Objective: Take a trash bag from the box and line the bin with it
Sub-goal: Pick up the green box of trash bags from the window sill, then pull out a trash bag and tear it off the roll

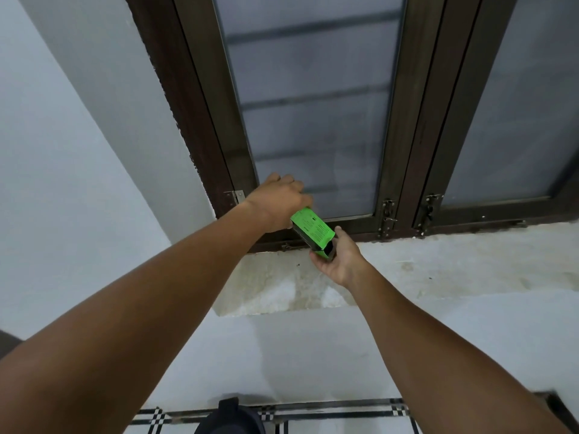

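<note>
A small bright green box [311,228] with black print is held tilted above the concrete window sill [438,261]. My left hand [279,203] grips its upper end from above. My right hand [340,258] cups the lower, open end from below, where a dark roll shows inside the opening. No loose trash bag is visible. The bin is not in view.
A dark-framed window [313,104] with frosted panes and metal latches [388,214] rises behind the sill. White walls lie left and below. Checked floor tiles [344,418] show at the bottom, with a dark object [232,415] at the bottom centre.
</note>
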